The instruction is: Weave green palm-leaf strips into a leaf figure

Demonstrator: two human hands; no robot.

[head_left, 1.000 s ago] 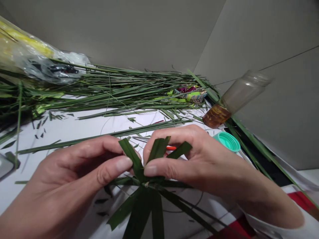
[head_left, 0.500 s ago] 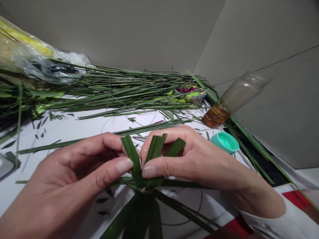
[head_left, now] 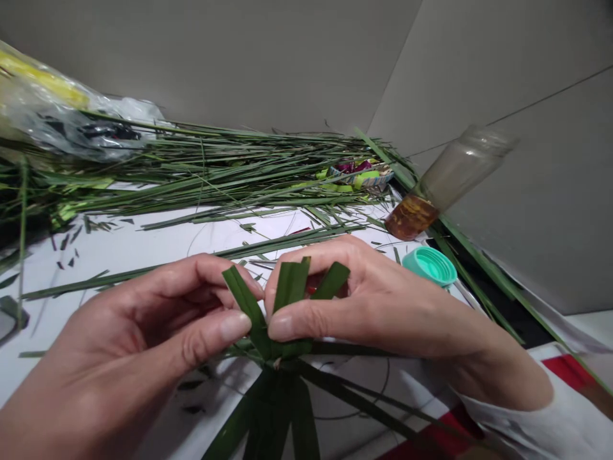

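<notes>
A bundle of flat green leaf strips [head_left: 280, 406] fans out below my hands, its strips meeting at a small knot under my fingertips. My left hand [head_left: 167, 326] pinches one upright strip between thumb and index finger. Thumb and fingers of my right hand [head_left: 345, 306] are closed on the neighbouring strips, whose cut ends stick up above my thumb. The two index fingertips nearly meet behind the strips. Other strips run out to the lower right and sideways behind my right wrist.
Long thin green leaves [head_left: 230, 166] lie piled along the wall. A clear plastic bag [head_left: 110, 121] is at back left. A tilted glass jar [head_left: 445, 182] with brown contents and a turquoise lid [head_left: 431, 266] are on the right. Leaf scraps dot the white surface [head_left: 138, 246].
The whole view has shifted slightly. The left strip leans a little further left, and the middle strips look broader. Both hands keep their hold.
</notes>
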